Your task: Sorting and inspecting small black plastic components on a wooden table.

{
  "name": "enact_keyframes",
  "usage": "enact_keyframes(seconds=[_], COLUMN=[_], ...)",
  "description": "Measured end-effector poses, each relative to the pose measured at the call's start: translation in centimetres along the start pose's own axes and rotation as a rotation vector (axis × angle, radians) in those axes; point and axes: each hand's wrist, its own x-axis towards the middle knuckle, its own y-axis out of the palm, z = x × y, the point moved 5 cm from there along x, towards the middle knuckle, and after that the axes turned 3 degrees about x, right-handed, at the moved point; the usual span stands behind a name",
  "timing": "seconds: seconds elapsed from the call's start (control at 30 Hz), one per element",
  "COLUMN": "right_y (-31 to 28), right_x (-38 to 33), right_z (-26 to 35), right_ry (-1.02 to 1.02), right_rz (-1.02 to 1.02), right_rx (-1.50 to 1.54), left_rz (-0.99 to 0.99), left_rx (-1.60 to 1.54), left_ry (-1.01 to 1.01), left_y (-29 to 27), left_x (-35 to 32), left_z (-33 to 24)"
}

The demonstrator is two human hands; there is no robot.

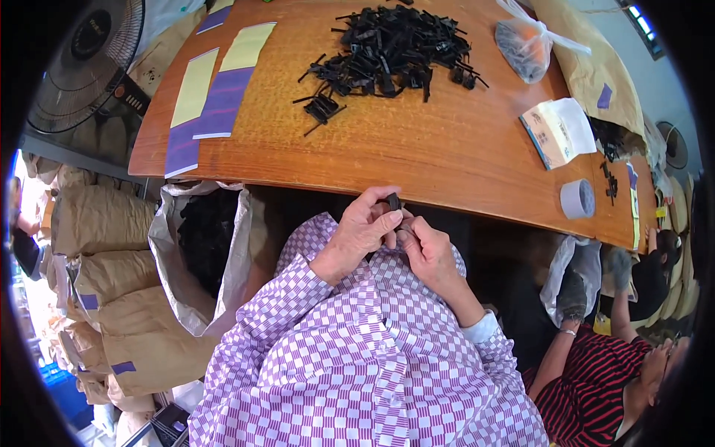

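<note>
Both hands meet just below the table [417,160] edge: the left hand [357,231] pinches a small black clip [393,201], the right hand [426,249] closes on it beneath. Fitting seems underway; next needs a firm squeeze.

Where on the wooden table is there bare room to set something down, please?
Bare wood lies along the table's near edge, between the purple-and-yellow sheets and the tape roll. Crowded: the black parts pile and the far right end.
</note>
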Motion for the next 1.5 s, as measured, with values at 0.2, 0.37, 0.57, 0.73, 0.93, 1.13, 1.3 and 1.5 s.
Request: enact_keyframes(seconds=[0.2,0.37,0.57,0.73,0.93,1.13,1.3,1.5], right_y=[-1.4,-0.7,-0.7,-0.5,-0.1,0.6,0.6,-0.2], right_x=[-0.5,0.0,0.0,-0.3,-0.5,-0.3,-0.7,-0.7], right_z=[0.7,-0.7,-1.1,-1.4,-1.4,-2.0,-2.4,-2.7], right_ry=[0.121,0.153,0.197,0.207,0.214,0.249,0.255,0.359], right_rz=[-0.139,-0.06,0.012,0.037,0.027,-0.001,-0.04,-0.084], right_rx=[0.167,0.275,0.245,0.269,0.238,0.189,0.26,0.718], left_rz=[-0.04,0.002,-0.009,-0.027,-0.05,-0.164,-0.152,-0.037], left_rx=[0.148,0.485,0.758,0.742,0.8,1.034,1.082,0.058], left_ry=[0.12,0.248,0.232,0.23,0.205,0.369,0.429,0.134], left_y=[0.4,1.5,1.7,1.9,2.1,2.2,2.4,1.5], left_x=[0.1,0.1,0.3,0.1,-0.2,-0.5,-0.3,0.2], left_z=[0.5,0.3,0.7,0.8,0.6,0.2,0.0,-1.0])
